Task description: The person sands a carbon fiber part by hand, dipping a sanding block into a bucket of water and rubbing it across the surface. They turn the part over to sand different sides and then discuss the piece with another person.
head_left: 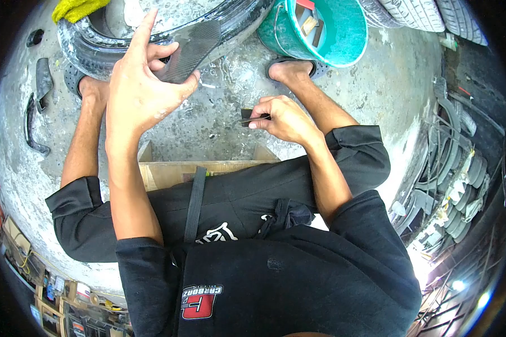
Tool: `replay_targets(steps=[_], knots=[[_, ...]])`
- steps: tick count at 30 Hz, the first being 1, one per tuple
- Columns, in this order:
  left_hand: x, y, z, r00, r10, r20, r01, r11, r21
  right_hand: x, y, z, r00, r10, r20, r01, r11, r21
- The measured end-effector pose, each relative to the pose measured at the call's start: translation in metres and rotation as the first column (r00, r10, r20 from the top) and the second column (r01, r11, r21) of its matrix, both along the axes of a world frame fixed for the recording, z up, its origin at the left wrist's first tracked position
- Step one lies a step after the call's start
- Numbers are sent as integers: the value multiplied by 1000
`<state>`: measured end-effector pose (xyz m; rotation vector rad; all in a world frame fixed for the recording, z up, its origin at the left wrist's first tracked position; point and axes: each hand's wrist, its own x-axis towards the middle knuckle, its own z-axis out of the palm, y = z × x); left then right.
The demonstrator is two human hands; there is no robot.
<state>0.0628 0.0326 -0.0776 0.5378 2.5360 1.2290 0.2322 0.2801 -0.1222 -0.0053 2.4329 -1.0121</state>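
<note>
My left hand [143, 92] grips a thin dark panel [194, 51] with a fine woven, carbon-fibre look. Its index finger points outward while thumb and other fingers hold the panel's lower end. Lower and to the right, my right hand [287, 119] pinches a small dark folded sheet [245, 117] that looks like sandpaper, apart from the panel. Behind the panel, a tyre [87, 53] lies on the floor, partly covered by the left hand and panel.
A green bucket [275, 31] holding water and a few small blocks stands beyond my right foot. A yellow-green cloth [76, 8] rests on the tyre. Dark curved pieces [44, 78] lie at left. More tyres [413, 14] and stacked parts [461, 191] line the right. I sit on a low wooden stool [168, 173].
</note>
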Motion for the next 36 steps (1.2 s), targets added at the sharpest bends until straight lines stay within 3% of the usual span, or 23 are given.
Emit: replay_targets(steps=[5,14,15,17,18,20,21,22,23,24,26,27,29,34,35,36], knots=[[14,2,-9,1000,-5,-10,6,995,103,2,-2,-3,1000,21,17,-21,1000,11],[28,9,-14,994,20,-109,-8,994,108,-2,-8,5,999,15,35,-16,1000,15],[29,9,-17,993,16,-113,-4,994,110,-5,-7,15,998,28,-53,-26,999,37],[32,6,-24,913,-74,-401,44,996,-82,-15,5,32,956,7,-293,10,998,56],[31,5,-26,908,-92,-410,42,991,-130,-25,15,37,868,-35,-495,87,993,82],[25,7,-36,892,-120,-436,41,982,-186,-44,34,60,822,-238,-518,343,932,116],[20,9,-43,871,-134,-472,24,972,-233,-58,51,60,743,-113,-660,382,881,280],[17,8,-56,872,-180,-454,47,956,-289,-73,80,43,721,-424,-548,568,815,116],[18,10,-67,870,-189,-456,56,956,-289,-88,93,40,703,-294,-647,551,801,235],[18,12,-76,862,-247,-444,79,928,-363,-103,117,34,819,-300,-490,513,765,390],[20,16,-76,885,-304,-353,122,883,-454,-127,144,1,881,-285,-378,457,716,527],[20,16,-75,885,-312,-345,130,879,-459,-132,156,-20,907,-238,-349,399,751,526],[21,16,-72,892,-293,-344,131,896,-424,-141,190,-77,985,-63,-161,129,890,437],[-2,4,-54,902,-360,-238,248,884,-396,-139,252,-207,998,-39,-53,63,816,575],[-14,0,-56,901,-366,-233,255,881,-398,-135,254,-215,999,-39,-25,46,792,609],[-31,-1,-62,916,-337,-218,238,894,-379,-142,222,-154,988,114,-104,-14,737,676]])
